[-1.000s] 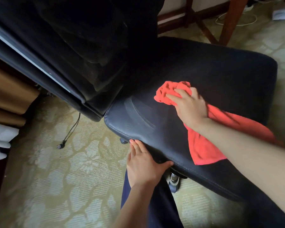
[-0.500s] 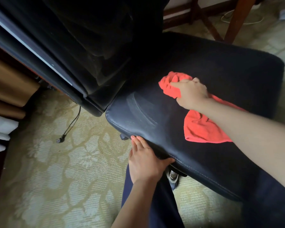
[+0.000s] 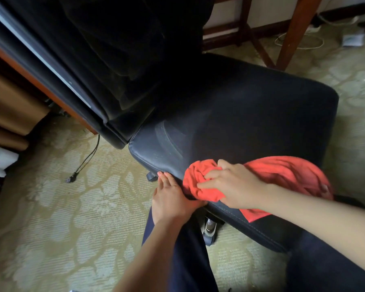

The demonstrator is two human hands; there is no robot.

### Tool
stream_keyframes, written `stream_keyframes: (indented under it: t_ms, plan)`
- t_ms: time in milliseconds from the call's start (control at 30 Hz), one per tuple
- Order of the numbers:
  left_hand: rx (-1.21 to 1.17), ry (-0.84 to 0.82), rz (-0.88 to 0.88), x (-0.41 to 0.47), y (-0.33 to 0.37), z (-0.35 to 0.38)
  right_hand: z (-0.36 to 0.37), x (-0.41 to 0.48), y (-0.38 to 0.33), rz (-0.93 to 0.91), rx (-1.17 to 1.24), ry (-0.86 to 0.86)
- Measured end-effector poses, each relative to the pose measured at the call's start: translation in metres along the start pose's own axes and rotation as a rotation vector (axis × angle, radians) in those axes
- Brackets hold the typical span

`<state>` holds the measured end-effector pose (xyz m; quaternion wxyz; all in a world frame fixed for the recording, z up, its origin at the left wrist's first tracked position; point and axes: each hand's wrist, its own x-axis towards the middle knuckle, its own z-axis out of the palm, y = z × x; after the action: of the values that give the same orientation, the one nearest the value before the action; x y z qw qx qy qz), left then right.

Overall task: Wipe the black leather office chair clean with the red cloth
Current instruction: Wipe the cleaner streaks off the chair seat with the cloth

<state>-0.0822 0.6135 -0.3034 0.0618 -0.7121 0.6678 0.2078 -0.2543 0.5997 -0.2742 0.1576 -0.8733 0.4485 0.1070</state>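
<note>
The black leather office chair (image 3: 251, 114) fills the middle of the head view, its seat dusty with wiped streaks near the left corner and its backrest rising at the upper left. My right hand (image 3: 232, 184) grips a bunched red cloth (image 3: 282, 173) on the seat's near edge; the cloth trails off to the right over the seat. My left hand (image 3: 171, 199) holds the seat's front edge just left of the cloth, fingers flat along the side and thumb toward the underside.
Patterned beige carpet (image 3: 72, 218) lies all around. A black cable with a plug (image 3: 72, 178) runs on the floor at left. Wooden table legs (image 3: 295, 32) and white cables stand behind the chair. A chair castor (image 3: 209, 228) shows under the seat. My dark-trousered legs are at the bottom.
My right hand has dragged the red cloth from the middle of the seat toward me, to the near edge beside my left hand. My left hand has stayed on the edge.
</note>
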Motion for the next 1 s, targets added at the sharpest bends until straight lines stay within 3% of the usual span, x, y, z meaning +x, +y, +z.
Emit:
stream_keyframes:
  t_ms: [200, 333, 433, 533, 600, 700, 800, 1000]
  plan:
    - [0.06, -0.021, 0.121, -0.002, -0.017, -0.004, 0.002, -0.029, -0.006, -0.074, -0.023, -0.122]
    - [0.1, 0.009, 0.243, -0.004, -0.03, -0.006, -0.007, -0.04, 0.01, -0.072, 0.09, -0.148]
    - [-0.122, 0.063, 0.188, -0.007, -0.036, -0.007, -0.015, -0.038, 0.029, 0.02, 0.292, 0.104]
    - [-0.455, 0.271, -0.031, -0.007, -0.036, 0.0, -0.025, -0.018, 0.051, 0.158, 0.385, 0.454]
    - [-0.565, 0.396, -0.109, -0.002, -0.035, 0.005, -0.029, 0.002, 0.061, 0.284, 0.37, 0.565]
    - [-0.491, 0.263, -0.173, 0.009, -0.035, 0.008, -0.022, 0.028, 0.056, 0.475, 0.316, 0.537]
    - [-0.402, 0.083, -0.193, 0.016, -0.03, 0.009, -0.003, 0.044, 0.037, 0.486, 0.197, 0.377]
    - [-0.327, 0.074, -0.202, 0.022, -0.017, 0.012, -0.006, 0.086, 0.035, 0.494, 0.179, 0.406]
